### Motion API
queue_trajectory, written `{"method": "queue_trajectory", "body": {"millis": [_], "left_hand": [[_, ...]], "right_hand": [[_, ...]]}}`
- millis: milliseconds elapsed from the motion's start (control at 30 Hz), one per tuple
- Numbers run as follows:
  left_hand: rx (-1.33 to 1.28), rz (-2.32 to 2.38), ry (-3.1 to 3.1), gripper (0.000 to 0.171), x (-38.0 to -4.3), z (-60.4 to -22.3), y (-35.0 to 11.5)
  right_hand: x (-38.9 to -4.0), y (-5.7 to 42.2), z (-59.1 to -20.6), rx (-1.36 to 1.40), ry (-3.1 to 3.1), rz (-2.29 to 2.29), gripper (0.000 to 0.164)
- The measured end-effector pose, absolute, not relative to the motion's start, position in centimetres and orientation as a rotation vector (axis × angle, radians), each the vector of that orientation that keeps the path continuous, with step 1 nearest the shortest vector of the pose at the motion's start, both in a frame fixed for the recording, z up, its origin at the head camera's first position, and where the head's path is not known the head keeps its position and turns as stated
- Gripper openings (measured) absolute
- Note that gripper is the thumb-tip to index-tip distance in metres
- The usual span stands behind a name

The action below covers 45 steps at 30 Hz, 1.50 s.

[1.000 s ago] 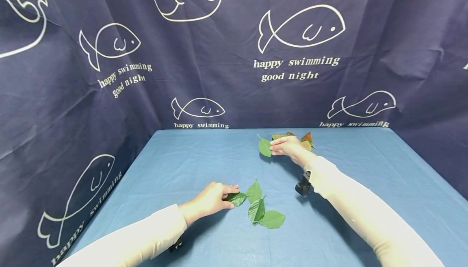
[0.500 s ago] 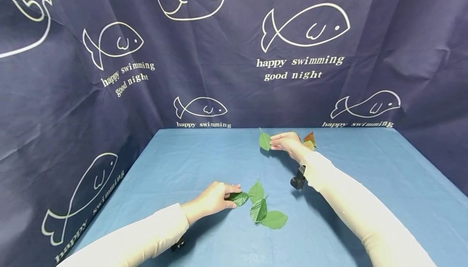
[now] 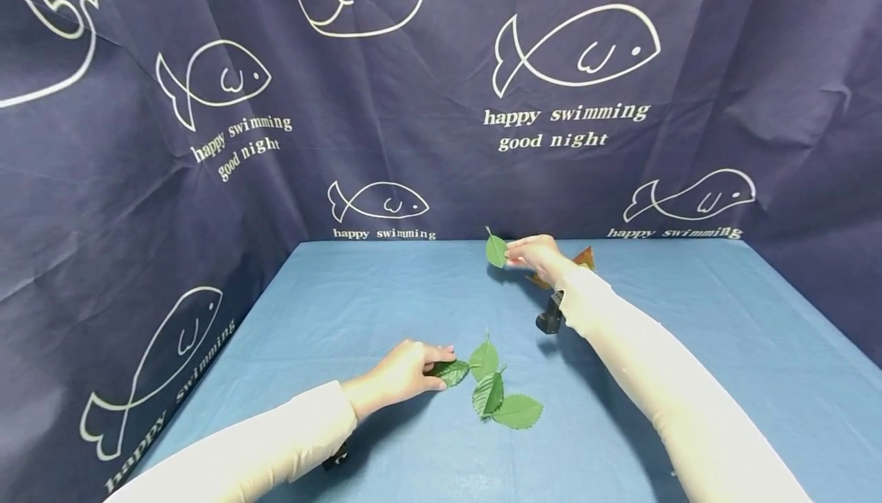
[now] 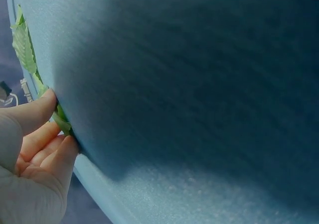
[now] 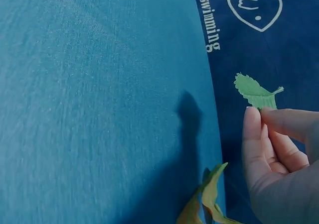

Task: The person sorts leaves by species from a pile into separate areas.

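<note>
Raised over the back of the table, my right hand (image 3: 537,254) pinches a green leaf (image 3: 495,251) by its edge between thumb and fingertips. The right wrist view shows this leaf's (image 5: 253,89) toothed edge and short stem. My left hand (image 3: 401,371) rests low at the front, its thumb and fingers on either side of another green leaf (image 3: 452,373). To the right of that leaf lie an upright-pointing green leaf (image 3: 484,360), a ribbed green leaf (image 3: 488,394) and a flat green leaf (image 3: 519,411), close together and partly overlapping.
Yellow-brown and reddish leaves (image 3: 586,259) lie at the back, partly hidden behind my right hand and sleeve. A blue cloth covers the table (image 3: 344,296). Dark fabric (image 3: 441,105) printed with fish stands along the back and left edges.
My right hand has moved up and slightly left with the pinched leaf, away from the brownish leaves toward the back edge. The left hand stays on its leaf.
</note>
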<state>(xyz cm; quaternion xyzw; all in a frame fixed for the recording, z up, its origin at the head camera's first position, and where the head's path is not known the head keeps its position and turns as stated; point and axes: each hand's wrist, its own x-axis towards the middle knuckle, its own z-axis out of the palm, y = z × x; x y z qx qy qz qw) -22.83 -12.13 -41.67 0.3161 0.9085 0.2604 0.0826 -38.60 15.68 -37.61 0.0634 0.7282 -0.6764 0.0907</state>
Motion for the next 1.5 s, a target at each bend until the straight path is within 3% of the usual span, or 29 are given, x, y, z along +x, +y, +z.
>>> {"method": "queue_trajectory", "body": {"millis": [900, 1500], "left_hand": [[0.941, 0.750, 2.725, 0.047, -22.9, -41.7, -11.8], [0.949, 0.710, 2.744, 0.045, -22.7, -41.2, -12.0]], "right_hand": [[-40.8, 13.7, -41.1, 0.314, 2.202, -2.032, 0.039], [-39.5, 14.5, -40.0, 0.272, 2.330, -1.848, 0.040]]}}
